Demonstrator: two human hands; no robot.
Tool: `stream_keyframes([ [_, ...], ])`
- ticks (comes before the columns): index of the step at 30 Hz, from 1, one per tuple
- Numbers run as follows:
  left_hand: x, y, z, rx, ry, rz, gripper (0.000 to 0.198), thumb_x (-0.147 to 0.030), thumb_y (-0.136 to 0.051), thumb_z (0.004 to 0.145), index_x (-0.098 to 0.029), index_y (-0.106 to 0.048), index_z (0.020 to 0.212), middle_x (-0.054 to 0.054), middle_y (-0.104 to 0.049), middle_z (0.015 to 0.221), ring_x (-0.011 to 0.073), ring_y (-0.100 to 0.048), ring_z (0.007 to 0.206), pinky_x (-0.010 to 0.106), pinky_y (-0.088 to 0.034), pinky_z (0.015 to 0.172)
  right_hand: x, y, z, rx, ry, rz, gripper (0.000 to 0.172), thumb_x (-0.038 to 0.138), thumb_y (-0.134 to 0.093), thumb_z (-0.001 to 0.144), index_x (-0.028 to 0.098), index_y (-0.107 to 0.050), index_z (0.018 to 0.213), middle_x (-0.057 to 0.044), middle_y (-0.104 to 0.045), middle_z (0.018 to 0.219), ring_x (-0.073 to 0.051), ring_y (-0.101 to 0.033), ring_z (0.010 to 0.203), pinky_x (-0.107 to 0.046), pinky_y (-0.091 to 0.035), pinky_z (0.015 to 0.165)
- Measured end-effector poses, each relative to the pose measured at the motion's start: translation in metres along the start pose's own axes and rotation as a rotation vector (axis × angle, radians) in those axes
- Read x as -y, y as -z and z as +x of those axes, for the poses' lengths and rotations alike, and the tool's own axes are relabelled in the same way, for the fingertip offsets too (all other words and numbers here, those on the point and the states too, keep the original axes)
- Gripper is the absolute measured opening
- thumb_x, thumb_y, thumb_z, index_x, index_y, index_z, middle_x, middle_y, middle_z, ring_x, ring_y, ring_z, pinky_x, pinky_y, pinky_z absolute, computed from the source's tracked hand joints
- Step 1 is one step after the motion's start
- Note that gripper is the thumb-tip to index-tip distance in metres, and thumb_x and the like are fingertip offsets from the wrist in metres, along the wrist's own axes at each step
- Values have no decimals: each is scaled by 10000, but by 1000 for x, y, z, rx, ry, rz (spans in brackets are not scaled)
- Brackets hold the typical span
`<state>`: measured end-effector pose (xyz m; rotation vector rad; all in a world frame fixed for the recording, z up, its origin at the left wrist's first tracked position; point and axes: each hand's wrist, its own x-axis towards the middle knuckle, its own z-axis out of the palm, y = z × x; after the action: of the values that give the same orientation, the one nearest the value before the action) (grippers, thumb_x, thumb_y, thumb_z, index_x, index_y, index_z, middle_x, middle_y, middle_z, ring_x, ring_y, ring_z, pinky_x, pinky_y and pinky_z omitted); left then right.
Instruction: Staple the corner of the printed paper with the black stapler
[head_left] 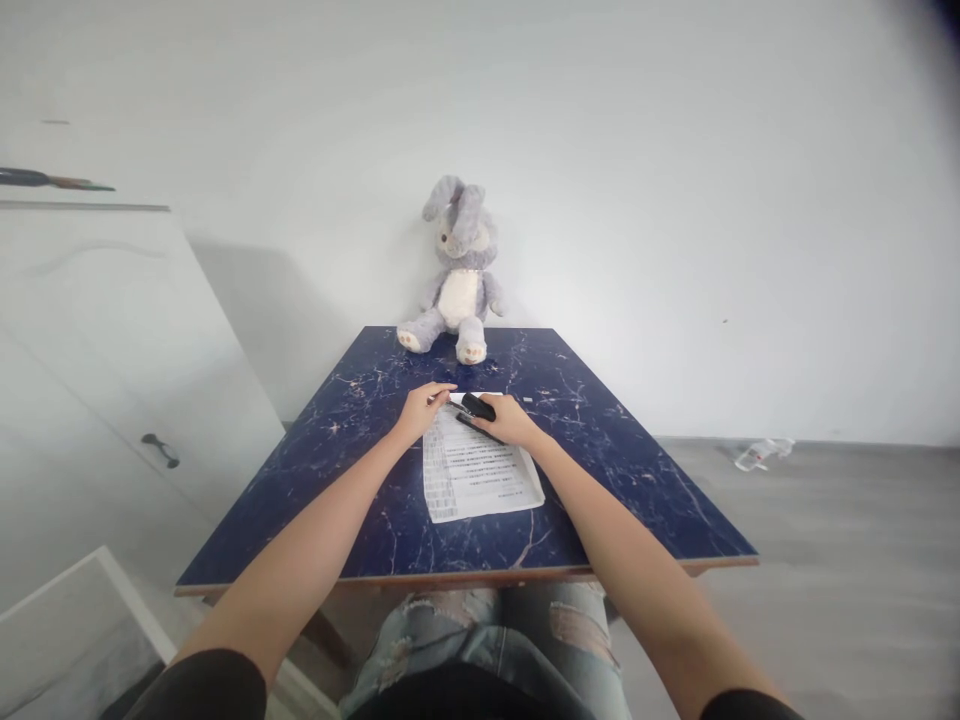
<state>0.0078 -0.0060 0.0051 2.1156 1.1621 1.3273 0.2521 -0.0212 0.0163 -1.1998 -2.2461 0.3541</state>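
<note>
Stapler (478,407) in R hand (511,421) fingers, paper (480,478) top; L hand (421,406) at corner.

Printed lines on the sheet (480,472), unreadable

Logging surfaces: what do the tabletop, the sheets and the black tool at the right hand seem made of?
Tabletop: glossy dark blue marble look with pale veins; its brown edge suggests laminated board, not stone. Sheets: matte white printed paper. Black stapler under the right hand: likely plastic, too small to be sure.
</note>
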Motion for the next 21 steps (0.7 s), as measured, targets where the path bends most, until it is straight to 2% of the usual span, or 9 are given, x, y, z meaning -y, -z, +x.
stream_keyframes([
  [4, -3, 2, -1, 48, -3, 41, 333, -394, -619, 963, -220, -827, 1157, 88, -786, 1074, 210, -698, 901, 316, -532, 805, -4, 3, -1, 0, -6, 23, 262, 228, -794, 853, 162, -763, 1105, -82, -785, 1021, -246, -710, 878, -294, -484, 786],
  [7, -2, 2, -2, 96, 15, 85, 330, -354, -708, 894, -234, -824, 1179, 82, -807, 1071, 223, -697, 903, 335, -529, 835, -7, 4, 0, 6, -16, 53, 324, 193, -811, 833, 169, -769, 1153, -83, -792, 1069, -258, -727, 938, -305, -505, 847],
  [10, 2, 1, -2, 177, 0, 142, 259, -306, -763, 829, -235, -850, 1062, 68, -819, 992, 232, -693, 872, 358, -522, 867, -9, 5, -1, 18, -16, 66, 318, 197, -807, 838, 164, -774, 1152, -78, -793, 1058, -255, -731, 935, -303, -510, 850],
  [12, 4, 1, -1, 216, -19, 167, 219, -293, -762, 816, -235, -857, 1004, 60, -819, 955, 230, -684, 845, 364, -518, 872, -9, 5, -1, 16, -12, 65, 325, 194, -801, 840, 165, -773, 1162, -75, -794, 1064, -254, -733, 942, -300, -511, 853],
  [21, 13, -3, 1, 265, -3, 166, 249, -322, -718, 830, -228, -848, 1020, 61, -826, 996, 240, -712, 892, 388, -523, 941, -12, 3, 0, 16, -8, 83, 328, 201, -797, 837, 160, -766, 1161, -74, -790, 1072, -254, -729, 957, -312, -509, 878],
])
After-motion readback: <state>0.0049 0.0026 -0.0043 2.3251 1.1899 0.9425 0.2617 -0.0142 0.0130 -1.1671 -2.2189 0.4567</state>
